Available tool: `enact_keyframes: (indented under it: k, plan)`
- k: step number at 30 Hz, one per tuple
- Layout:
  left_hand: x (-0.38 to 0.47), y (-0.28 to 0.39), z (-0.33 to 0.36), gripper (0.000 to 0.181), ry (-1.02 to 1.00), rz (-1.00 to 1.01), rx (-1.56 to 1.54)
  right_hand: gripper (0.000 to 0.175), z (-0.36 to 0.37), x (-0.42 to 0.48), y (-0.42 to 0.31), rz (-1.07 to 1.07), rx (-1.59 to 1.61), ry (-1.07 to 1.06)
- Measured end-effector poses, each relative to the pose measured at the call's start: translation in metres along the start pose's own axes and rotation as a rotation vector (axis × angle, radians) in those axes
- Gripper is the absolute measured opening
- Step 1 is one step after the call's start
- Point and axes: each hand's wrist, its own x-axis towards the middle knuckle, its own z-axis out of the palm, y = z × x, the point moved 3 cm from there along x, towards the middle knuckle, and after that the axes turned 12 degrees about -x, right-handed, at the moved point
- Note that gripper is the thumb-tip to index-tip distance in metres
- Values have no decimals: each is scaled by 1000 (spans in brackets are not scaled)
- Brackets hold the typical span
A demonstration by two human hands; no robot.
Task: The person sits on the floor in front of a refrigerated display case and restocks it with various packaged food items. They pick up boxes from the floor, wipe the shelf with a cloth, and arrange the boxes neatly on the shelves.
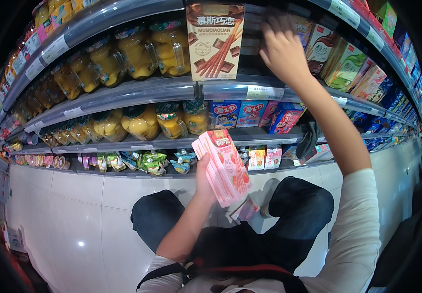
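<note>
My left hand point(204, 181) grips a small stack of pink strawberry biscuit-stick boxes point(229, 172), held tilted between my knees and the shelving. Farther up, my right hand point(282, 45) reaches into a shelf bay; its fingers are blurred and partly in shadow, so whether they hold anything is unclear. To its left, a cream box of chocolate biscuit sticks point(215, 44) stands upright at the shelf front. On its right are a brown-and-white biscuit-stick box point(320, 45) and a green one point(346, 66).
Jars of yellow fruit point(136, 53) line the shelves on the left. Blue snack boxes point(225, 114) and a dark grey cloth point(308, 141) occupy the shelf below. Pouches point(152, 162) fill the bottom shelf. Another pink box point(245, 211) lies on the tiled floor point(75, 208) between my feet.
</note>
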Motion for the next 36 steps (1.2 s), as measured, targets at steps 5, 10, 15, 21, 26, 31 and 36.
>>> enact_keyframes:
  k: [5,10,15,21,26,31,36]
  plan:
    - [-13,17,7,88,-103,68,7,62,-99,-89,-55,235,520,-189]
    - [-12,2,-3,91,-208,-56,102,86,-129,-192,-117,900,1869,-1343]
    - [-21,11,-5,88,-134,-50,256,75,-136,-201,-139,1059,2128,-1331]
    - [-13,43,23,85,-338,180,205,64,-103,-153,-57,1089,1900,-570]
    - [-11,34,8,68,-313,127,176,65,-45,-67,15,873,1444,-146]
    - [-8,18,9,62,-362,57,296,64,30,-41,15,678,1392,-238]
    - [-13,19,8,60,-345,56,336,62,28,-30,6,670,1324,-560]
